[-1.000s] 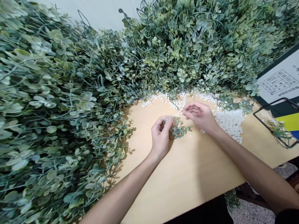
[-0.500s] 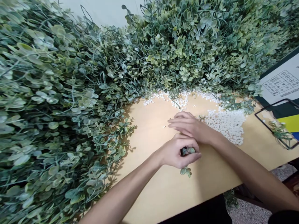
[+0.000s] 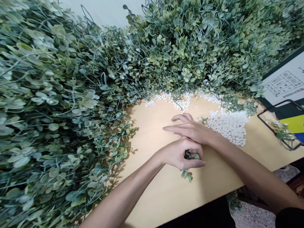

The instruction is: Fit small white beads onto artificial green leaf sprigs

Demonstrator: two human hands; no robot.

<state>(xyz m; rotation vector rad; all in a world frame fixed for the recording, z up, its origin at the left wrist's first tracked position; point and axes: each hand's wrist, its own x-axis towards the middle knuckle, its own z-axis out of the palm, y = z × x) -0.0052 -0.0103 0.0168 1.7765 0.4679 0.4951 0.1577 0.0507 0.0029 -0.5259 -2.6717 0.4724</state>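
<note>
My left hand (image 3: 182,154) is curled round a sprig of green artificial leaves (image 3: 186,175), with leaves showing inside the curl and below the palm. Just beyond it, my right hand (image 3: 191,128) reaches left over the tabletop, crossing close to the left knuckles. Its fingers are stretched and apart, one fingertip low at the table surface. Whether anything lies under that fingertip is hidden. To the right of this hand spreads a pile of small white pieces (image 3: 229,125). A few loose pieces lie between the pile and the fingers.
A big heap of artificial greenery (image 3: 166,53) walls in the back and left of the wooden table (image 3: 152,202). More white pieces (image 3: 182,103) are scattered along its foot. At right stand a black wire frame (image 3: 261,119) and a printed sheet (image 3: 282,84).
My right hand's fingers have stretched further left and spread. The single white piece that lay by them is out of sight. My left hand keeps the sprig, nearly still.
</note>
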